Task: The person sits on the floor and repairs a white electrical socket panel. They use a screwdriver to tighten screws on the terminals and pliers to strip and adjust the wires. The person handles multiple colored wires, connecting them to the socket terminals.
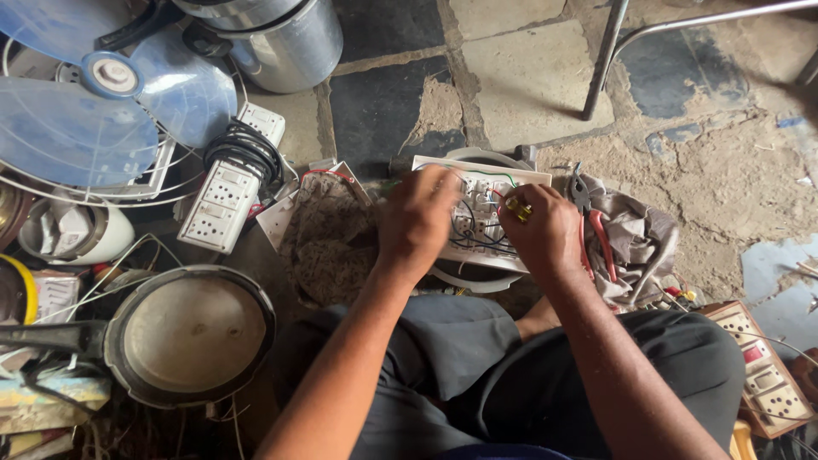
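The switchboard lay open, wiring unfinished; it was steadied by the left hand, while a yellow-handled tool was gripped by the right hand.

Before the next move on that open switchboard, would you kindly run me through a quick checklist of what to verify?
1. Left hand steadying the white switchboard: ok, it rests on the board's left part.
2. Right hand gripping the yellow-handled tool: ok, handle shows in the fist.
3. Tool tip seated on a terminal: cannot tell, hidden by the hand.
4. Board wiring exposed and reachable: ok.
5. Red-handled pliers close by: ok, lying on the cloth beside the right hand.
6. Board disconnected from power: cannot tell.
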